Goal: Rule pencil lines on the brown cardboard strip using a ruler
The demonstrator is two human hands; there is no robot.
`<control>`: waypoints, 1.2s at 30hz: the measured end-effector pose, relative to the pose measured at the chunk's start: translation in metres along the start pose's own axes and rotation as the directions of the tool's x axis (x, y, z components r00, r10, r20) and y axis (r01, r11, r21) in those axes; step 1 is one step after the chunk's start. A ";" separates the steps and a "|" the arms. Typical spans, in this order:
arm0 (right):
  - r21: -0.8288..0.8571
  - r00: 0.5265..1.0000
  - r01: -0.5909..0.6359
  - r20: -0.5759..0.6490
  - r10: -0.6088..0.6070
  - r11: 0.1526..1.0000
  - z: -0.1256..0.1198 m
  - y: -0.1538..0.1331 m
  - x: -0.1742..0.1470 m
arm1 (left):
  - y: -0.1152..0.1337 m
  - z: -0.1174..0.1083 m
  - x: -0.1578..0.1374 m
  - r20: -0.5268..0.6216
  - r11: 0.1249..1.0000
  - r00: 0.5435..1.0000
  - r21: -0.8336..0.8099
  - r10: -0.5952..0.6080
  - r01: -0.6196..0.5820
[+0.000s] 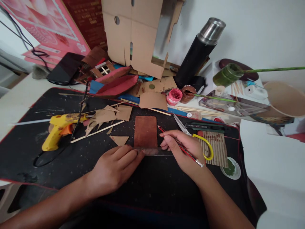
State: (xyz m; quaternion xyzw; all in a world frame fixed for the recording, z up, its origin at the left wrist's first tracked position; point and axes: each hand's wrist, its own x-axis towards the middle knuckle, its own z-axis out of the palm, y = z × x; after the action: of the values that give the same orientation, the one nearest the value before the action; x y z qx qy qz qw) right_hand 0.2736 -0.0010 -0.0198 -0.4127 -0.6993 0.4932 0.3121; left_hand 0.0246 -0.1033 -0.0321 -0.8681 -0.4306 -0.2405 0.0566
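A brown-painted piece of cardboard lies flat on the black mat in front of me. Across its near edge runs a clear ruler. My left hand is closed at the ruler's left end, its fingertips pressing there. Between the thumb and fingers of my right hand is a red and black pencil, its tip just right of the cardboard's upper part. The right fingertips are close to the ruler's right side; whether they touch it I cannot tell. Scissors with yellow handles lie just beyond the right hand.
A yellow glue gun and cardboard scraps lie on the left. Behind stand pink paint, brown paint and a black thermos. Corrugated cardboard, a utility knife and a dish of green paint are on the right.
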 end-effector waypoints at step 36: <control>0.192 0.982 -0.143 0.151 0.115 0.971 0.005 -0.020 0.004 | 0.000 -0.001 0.002 -0.007 1.000 1.000 -0.019 0.008 -0.008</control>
State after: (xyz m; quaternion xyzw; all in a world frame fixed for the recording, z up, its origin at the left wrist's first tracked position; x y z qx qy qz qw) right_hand 0.2619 -0.0027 -0.0026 -0.3883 -0.6373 0.6084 0.2699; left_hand 0.0250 -0.1024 -0.0301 -0.8694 -0.4246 -0.2474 0.0506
